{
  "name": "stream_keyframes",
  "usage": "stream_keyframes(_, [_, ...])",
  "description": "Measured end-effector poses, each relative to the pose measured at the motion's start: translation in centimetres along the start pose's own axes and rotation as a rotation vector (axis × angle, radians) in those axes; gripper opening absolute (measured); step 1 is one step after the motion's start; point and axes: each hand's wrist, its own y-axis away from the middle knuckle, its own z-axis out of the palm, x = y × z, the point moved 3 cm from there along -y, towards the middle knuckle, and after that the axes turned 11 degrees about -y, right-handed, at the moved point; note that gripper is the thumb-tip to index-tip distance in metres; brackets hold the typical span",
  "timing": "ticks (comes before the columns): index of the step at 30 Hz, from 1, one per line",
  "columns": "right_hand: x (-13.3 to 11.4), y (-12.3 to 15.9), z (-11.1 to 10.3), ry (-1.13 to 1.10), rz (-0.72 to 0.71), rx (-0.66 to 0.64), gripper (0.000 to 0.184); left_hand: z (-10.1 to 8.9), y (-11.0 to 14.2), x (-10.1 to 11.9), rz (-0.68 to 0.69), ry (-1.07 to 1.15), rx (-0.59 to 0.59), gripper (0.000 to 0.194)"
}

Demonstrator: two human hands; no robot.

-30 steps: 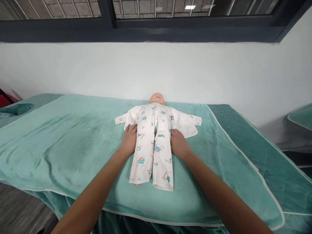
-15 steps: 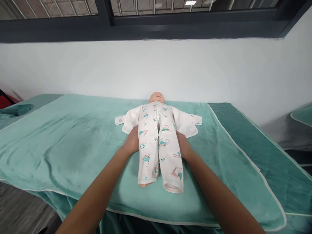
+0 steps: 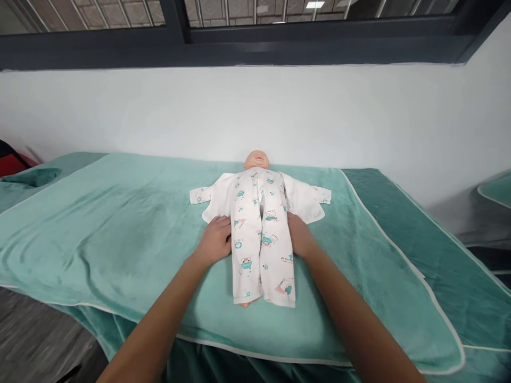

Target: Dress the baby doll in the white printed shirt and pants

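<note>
A baby doll (image 3: 257, 159) lies face up on a teal towel (image 3: 120, 223), head toward the wall. A white top (image 3: 303, 199) is spread open under it. White printed pants (image 3: 261, 239) cover its body and legs, and one foot peeks out of the left cuff. My left hand (image 3: 215, 240) rests at the left side of the pants with fingers curled against the cloth. My right hand (image 3: 300, 235) presses against the right side, its fingertips tucked at the edge of the pants leg.
The towel covers a padded table with a darker teal cover (image 3: 399, 213) showing at the right. A white wall (image 3: 255, 111) and a dark window frame (image 3: 255, 48) lie behind. Another towelled table corner (image 3: 495, 189) is at the far right. A folded dark cloth (image 3: 34, 175) lies far left.
The pants legs, shifted and raised slightly half a second ago, now lie flat and straighter. Both hands stay at the doll's sides; my left hand has slid a little lower.
</note>
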Motion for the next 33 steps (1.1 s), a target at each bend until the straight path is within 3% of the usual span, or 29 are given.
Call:
stream_keyframes(3, [0.4,0.3,0.1,0.103,-0.053,-0.105,0.017,-0.3,0.5,0.2,-0.017,0.056,-0.013,0.018])
stream_keyframes(9, [0.0,3.5,-0.4,-0.019,-0.153,-0.029,0.018,-0.4,0.8,0.0,-0.062,0.118,0.035,0.021])
stream_keyframes(13, [-0.3,4.8,-0.8,-0.212,-0.109,0.007,0.021,-0.5,0.9,-0.1,-0.065,0.196,0.033,0.024])
stream_keyframes(16, [1.2,4.3,-2.1,-0.32,0.042,0.196,0.016,-0.5,1.0,-0.4,-0.097,0.291,0.038,0.027])
stream_keyframes(19, [4.4,3.3,-4.1,-0.088,0.283,0.43,0.03,-0.6,1.1,-1.3,-0.258,0.404,0.131,0.025])
stream_keyframes(22, [7.5,2.0,-5.7,0.189,0.54,0.424,0.049,-0.2,1.2,-2.6,-0.514,0.433,0.244,0.022])
stream_keyframes(24, [9.0,0.9,-6.4,0.16,0.686,0.36,0.047,0.3,1.3,-3.2,-0.652,0.417,0.265,0.022])
stream_keyframes(26, [9.7,-0.4,-6.7,0.0,0.767,0.296,0.032,0.7,1.3,-3.7,-0.718,0.392,0.267,0.021])
stream_keyframes(28, [9.0,-1.9,-6.7,-0.152,0.769,0.254,0.02,0.9,1.2,-4.0,-0.749,0.351,0.286,0.02])
stream_keyframes(30, [6.8,-3.3,-6.6,-0.262,0.68,0.304,0.02,1.0,1.2,-4.3,-0.788,0.293,0.307,0.018])
stream_keyframes(31, [5.3,-3.7,-6.5,-0.33,0.609,0.346,0.021,1.0,1.2,-4.4,-0.812,0.255,0.312,0.017])
stream_keyframes(33, [1.3,-4.3,-6.5,-0.551,0.328,0.414,0.022,0.8,1.3,-4.5,-0.851,0.163,0.302,0.018])
